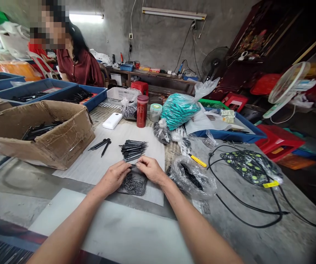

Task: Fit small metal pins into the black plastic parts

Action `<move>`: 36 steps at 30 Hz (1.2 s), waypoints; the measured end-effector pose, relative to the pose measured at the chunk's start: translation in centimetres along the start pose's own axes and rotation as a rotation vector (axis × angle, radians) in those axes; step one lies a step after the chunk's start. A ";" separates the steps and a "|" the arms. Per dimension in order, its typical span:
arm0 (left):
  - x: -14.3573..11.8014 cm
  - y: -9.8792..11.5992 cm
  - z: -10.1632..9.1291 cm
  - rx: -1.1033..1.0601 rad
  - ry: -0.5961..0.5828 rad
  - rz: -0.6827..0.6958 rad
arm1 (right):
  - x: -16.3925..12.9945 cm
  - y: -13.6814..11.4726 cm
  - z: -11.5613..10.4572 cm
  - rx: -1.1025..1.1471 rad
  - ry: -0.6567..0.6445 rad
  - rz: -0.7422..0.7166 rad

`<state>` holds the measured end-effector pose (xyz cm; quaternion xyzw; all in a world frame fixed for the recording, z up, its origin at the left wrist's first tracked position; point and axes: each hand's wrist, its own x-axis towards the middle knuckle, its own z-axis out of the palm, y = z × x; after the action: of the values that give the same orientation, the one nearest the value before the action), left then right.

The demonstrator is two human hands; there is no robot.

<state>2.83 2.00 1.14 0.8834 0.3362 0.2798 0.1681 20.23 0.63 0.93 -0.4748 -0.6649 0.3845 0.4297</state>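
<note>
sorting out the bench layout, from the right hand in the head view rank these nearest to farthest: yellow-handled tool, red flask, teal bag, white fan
From the right hand:
1. yellow-handled tool, just to its right on the table.
2. red flask, straight behind it, mid-table.
3. teal bag, behind and to the right, beside the flask.
4. white fan, far right, off the table.

I count two hands of mine, left hand (116, 176) and right hand (150, 169), both over one heap of small pins (133, 184). One stack of black rods (133, 149) lies ahead, with three loose rods (102, 144) beside it. There is one cardboard box (50, 141), one red flask (142, 110), one white power bank (112, 120), one bag of teal parts (178, 109), two fans (288, 86), and three blue trays (93, 102) at left.
</note>
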 end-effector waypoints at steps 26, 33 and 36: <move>6.8 -1.3 1.9 0.573 -0.229 -0.072 | 1.0 2.9 -0.1 0.128 0.602 0.121; 6.2 -1.2 1.3 0.588 -0.175 -0.094 | 0.8 2.7 -0.1 0.072 0.571 0.097; 5.5 -2.9 -0.6 0.591 -0.117 -0.208 | 0.7 2.7 -0.1 0.062 0.564 0.091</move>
<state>4.43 7.89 2.29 0.8695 0.4812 0.1000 -0.0492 21.03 2.04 -1.39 -0.5787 -0.4850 0.2763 0.5946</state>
